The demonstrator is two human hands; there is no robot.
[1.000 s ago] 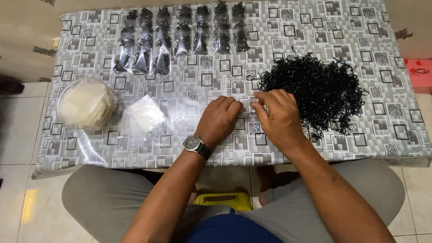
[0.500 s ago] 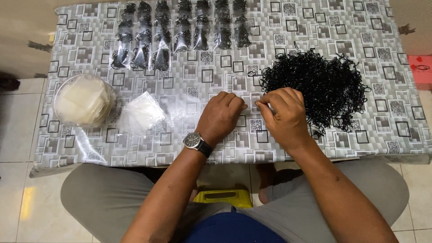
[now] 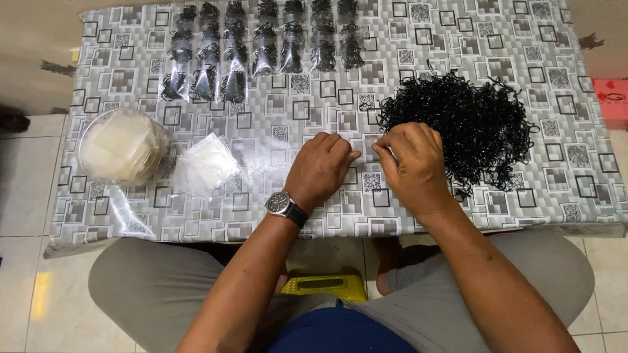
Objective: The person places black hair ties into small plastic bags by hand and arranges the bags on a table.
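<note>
My left hand (image 3: 320, 168), with a wristwatch (image 3: 285, 205) on the wrist, rests knuckles up on the patterned table (image 3: 275, 124), fingers curled. My right hand (image 3: 411, 165) sits just to its right, its fingertips pinched on something small and pale that looks like a clear bag. The two hands' fingertips nearly meet. A loose pile of thin black bands (image 3: 466, 124) lies against the right hand's far side. What is inside either palm is hidden.
Rows of small clear bags filled with black bands (image 3: 261, 46) lie along the far edge. A round clear tub of empty bags (image 3: 121, 145) and a loose stack of clear bags (image 3: 204, 165) sit at the left. A yellow object (image 3: 325, 285) lies between my knees.
The view has shifted slightly. Both hands stay close together at the pile's edge, with only small finger movements.
</note>
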